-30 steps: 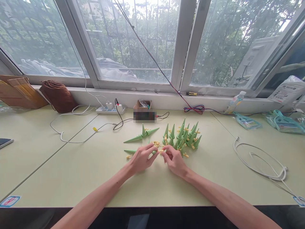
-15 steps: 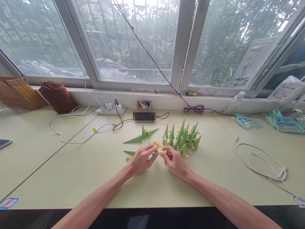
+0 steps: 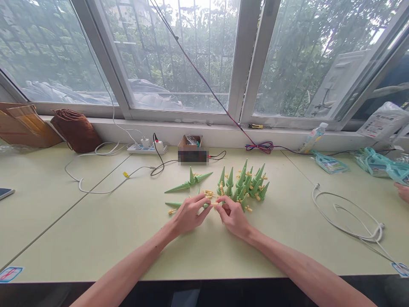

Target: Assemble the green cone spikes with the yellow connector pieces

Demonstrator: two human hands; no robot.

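My left hand (image 3: 191, 213) is closed around a green cone-shaped piece (image 3: 206, 205), whose blunt end shows by the thumb. Between the fingertips of my right hand (image 3: 234, 216) is a small yellow plastic part (image 3: 215, 205), touching or almost touching that end. A green spike (image 3: 172, 204) pokes out left of my left hand; whether it is the same piece is hidden. Small yellow parts (image 3: 209, 193) lie just behind my fingers. Several green cones with yellow parts on them (image 3: 243, 181) stand grouped beyond my right hand.
More green cones (image 3: 179, 187) lie behind my left hand. A small open box (image 3: 191, 140), a power strip (image 3: 137, 149) and cables line the windowsill. To the right are a bottle (image 3: 315, 137), a white cable (image 3: 347, 232), bagged teal items (image 3: 330, 162) and another person's hand (image 3: 403, 192).
My hands stay nearly in place, still together at the yellow part. At the right edge, another person's hand and a teal item have come into view.
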